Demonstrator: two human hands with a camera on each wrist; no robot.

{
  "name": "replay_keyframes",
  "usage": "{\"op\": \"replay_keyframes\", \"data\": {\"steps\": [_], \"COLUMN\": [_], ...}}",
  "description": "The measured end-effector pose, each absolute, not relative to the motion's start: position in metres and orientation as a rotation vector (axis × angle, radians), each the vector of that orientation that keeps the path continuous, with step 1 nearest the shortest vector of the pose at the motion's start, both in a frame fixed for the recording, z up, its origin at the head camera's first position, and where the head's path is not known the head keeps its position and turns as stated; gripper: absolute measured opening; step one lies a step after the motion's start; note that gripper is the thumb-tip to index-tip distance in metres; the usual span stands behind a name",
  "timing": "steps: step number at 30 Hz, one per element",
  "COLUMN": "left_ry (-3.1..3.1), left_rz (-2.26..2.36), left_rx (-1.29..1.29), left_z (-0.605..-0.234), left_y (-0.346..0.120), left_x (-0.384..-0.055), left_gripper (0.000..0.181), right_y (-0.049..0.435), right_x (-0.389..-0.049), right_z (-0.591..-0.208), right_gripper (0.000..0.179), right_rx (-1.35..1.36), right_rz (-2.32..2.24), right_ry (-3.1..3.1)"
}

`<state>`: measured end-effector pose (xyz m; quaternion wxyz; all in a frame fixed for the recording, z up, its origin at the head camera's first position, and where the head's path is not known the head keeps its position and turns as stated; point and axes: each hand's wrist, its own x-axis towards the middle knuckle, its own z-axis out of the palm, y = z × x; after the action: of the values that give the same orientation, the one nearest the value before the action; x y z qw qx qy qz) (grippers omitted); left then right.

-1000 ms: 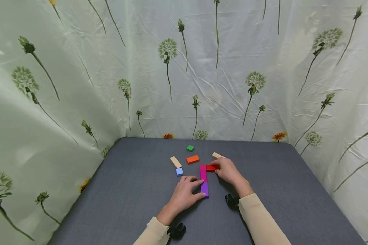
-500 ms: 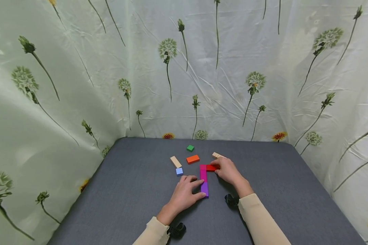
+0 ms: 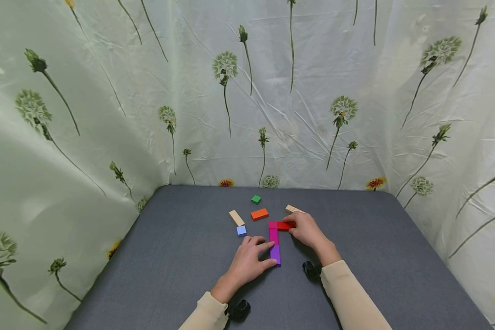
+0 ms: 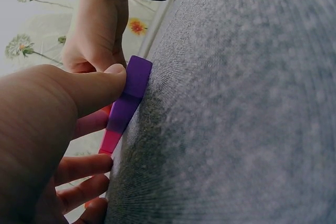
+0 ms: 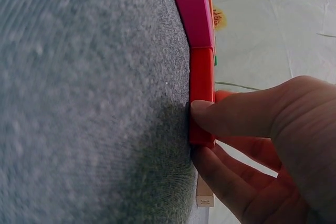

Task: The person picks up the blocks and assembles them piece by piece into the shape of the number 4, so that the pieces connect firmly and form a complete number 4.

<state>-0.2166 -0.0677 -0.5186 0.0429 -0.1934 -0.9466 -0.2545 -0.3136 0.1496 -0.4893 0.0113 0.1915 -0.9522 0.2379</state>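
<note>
Purple [image 3: 275,255] and magenta [image 3: 274,236] blocks lie end to end in a line, with a pinker square [image 3: 273,225] at the far end. A red block [image 3: 286,226] sits at a right angle against it. My right hand [image 3: 309,231] pinches the red block near its outer end, thumb [image 5: 207,114] along the near side. Straight thumb [image 4: 105,85] and index finger of my left hand [image 3: 249,259] rest on the purple block, the index at its seam with the magenta. The other left fingers are spread above the table beside the line.
An orange block [image 3: 259,214], a green block [image 3: 255,200], a light wooden block [image 3: 236,218] and a blue cube [image 3: 241,231] lie nearby. Another wooden block [image 3: 292,209] is partly behind my right hand. A flowered curtain [image 3: 247,114] surrounds the grey table [image 3: 181,256].
</note>
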Motion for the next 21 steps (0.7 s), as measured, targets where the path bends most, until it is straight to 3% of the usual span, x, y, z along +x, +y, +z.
{"op": "replay_keyframes", "data": {"steps": [21], "left_ry": [-2.932], "left_rz": [-0.795], "left_rx": [-0.562], "left_z": [-0.52], "left_y": [-0.067], "left_x": [-0.219], "left_gripper": [0.054], "right_y": [0.159], "right_x": [-0.315], "right_z": [-0.469], "right_gripper": [0.034], "right_rx": [0.529], "right_rz": [0.868], "right_ry": [-3.016]}}
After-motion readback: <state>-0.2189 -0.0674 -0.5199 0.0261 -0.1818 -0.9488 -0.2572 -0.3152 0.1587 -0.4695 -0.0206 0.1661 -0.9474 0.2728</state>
